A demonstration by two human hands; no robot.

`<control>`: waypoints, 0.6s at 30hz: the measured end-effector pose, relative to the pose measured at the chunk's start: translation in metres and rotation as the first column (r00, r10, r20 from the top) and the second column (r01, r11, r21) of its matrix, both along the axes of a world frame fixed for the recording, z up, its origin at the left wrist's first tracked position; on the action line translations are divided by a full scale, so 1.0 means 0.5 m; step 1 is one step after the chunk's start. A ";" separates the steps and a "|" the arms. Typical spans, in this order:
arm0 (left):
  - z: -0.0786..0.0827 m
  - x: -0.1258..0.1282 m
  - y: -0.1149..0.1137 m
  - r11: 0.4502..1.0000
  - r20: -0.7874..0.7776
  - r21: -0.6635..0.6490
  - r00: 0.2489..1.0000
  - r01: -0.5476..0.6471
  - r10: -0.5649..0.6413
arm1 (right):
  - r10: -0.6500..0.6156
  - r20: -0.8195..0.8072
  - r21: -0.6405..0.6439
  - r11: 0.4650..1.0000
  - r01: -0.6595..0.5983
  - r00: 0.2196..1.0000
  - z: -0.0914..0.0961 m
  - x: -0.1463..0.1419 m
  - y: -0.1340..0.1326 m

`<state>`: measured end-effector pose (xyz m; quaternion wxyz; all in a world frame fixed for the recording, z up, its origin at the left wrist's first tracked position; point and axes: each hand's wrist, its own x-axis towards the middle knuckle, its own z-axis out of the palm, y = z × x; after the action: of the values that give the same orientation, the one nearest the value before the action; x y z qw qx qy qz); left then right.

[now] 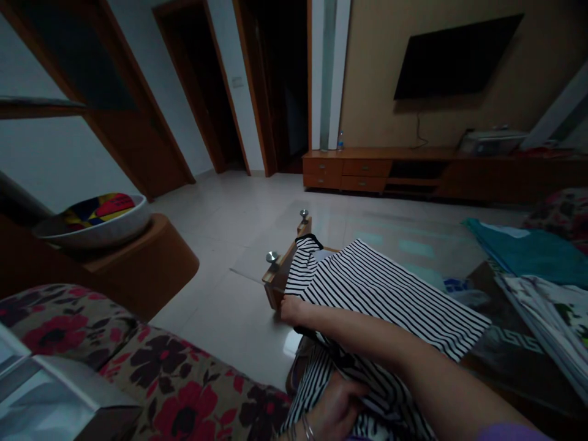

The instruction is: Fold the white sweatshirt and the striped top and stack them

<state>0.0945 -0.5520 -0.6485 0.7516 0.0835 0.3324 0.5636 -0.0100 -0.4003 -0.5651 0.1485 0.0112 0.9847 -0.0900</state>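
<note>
A black-and-white striped shirt (386,282) lies spread over the low glass-topped table, with part of it hanging down over the near side. My right hand (293,310) reaches across from the lower right and is closed on the shirt's left edge, near a dark trim. Closer to me, my left hand (335,401), with bracelets on its wrist, is closed on the lower, bunched part of the same shirt. Folds of cloth hide some of its fingertips.
Folded clothes, a teal one (528,251) among them, are stacked at the right. Metal supports (272,257) stick up at the table's left end. A flowered sofa (184,392) borders the lower left, with a box (59,392) on it. A white basin (105,229) rests on the armrest.
</note>
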 end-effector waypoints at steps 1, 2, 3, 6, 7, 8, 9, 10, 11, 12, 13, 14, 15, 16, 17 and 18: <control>-0.001 -0.002 -0.001 1.000 -0.010 -0.022 1.000 -0.006 0.006 | -0.002 0.013 -0.001 1.000 0.002 1.000 0.005 0.001 0.009; 0.001 -0.004 0.000 0.999 -0.031 -0.048 0.999 -0.021 0.020 | -0.005 0.031 -0.002 1.000 0.005 1.000 0.013 0.006 0.023; 0.005 -0.008 0.002 0.997 -0.063 -0.067 0.997 -0.043 0.038 | -0.008 0.043 -0.002 1.000 0.008 0.999 0.025 0.016 0.043; 0.039 -0.032 0.021 0.995 -0.180 -0.007 0.979 -0.102 0.099 | -0.072 -0.027 -0.011 0.997 0.072 0.997 0.093 0.087 0.135; 0.057 -0.046 0.032 0.993 -0.217 0.045 0.969 -0.112 0.119 | -0.134 -0.101 -0.027 0.991 0.132 0.986 0.127 0.128 0.173; 0.077 -0.065 0.046 0.988 -0.253 0.099 0.958 -0.117 0.139 | -0.211 -0.181 -0.068 0.977 0.202 0.961 0.168 0.175 0.209; 0.101 -0.086 0.062 0.981 -0.291 0.150 0.943 -0.121 0.161 | -0.306 -0.252 -0.119 0.951 0.284 0.918 0.212 0.228 0.241; 0.127 -0.110 0.081 0.974 -0.341 0.190 0.922 -0.126 0.186 | -0.384 -0.303 -0.168 0.923 0.348 0.873 0.258 0.284 0.266; 0.158 -0.137 0.100 0.965 -0.399 0.225 0.891 -0.133 0.216 | -0.460 -0.358 -0.215 0.888 0.407 0.813 0.305 0.340 0.282; 0.193 -0.164 0.120 0.956 -0.462 0.259 0.851 -0.140 0.250 | -0.521 -0.413 -0.259 0.854 0.452 0.748 0.351 0.394 0.287; 0.232 -0.190 0.138 0.948 -0.527 0.282 0.801 -0.148 0.282 | -0.562 -0.468 -0.292 0.827 0.481 0.682 0.393 0.444 0.281; 0.275 -0.214 0.153 0.939 -0.586 0.305 0.745 -0.160 0.317 | -0.589 -0.516 -0.312 0.805 0.504 0.622 0.431 0.489 0.265; 0.321 -0.234 0.164 0.931 -0.632 0.333 0.699 -0.147 0.336 | -0.606 -0.560 -0.326 0.788 0.522 0.565 0.464 0.526 0.241; 0.370 -0.250 0.171 0.925 -0.665 0.367 0.667 -0.100 0.336 | -0.613 -0.601 -0.332 0.776 0.537 0.514 0.492 0.557 0.211; 0.418 -0.261 0.172 0.910 -0.691 0.414 0.638 -0.036 0.340 | -0.612 -0.638 -0.334 0.766 0.549 0.467 0.515 0.582 0.177; 0.465 -0.266 0.168 0.885 -0.717 0.464 0.600 0.030 0.355 | -0.605 -0.677 -0.333 0.759 0.559 0.419 0.534 0.601 0.142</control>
<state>-0.0387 -0.4680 -0.4159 0.4350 0.4533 0.5005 0.5956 0.2907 -0.3295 -0.2979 -0.3129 0.3085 0.8840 -0.1594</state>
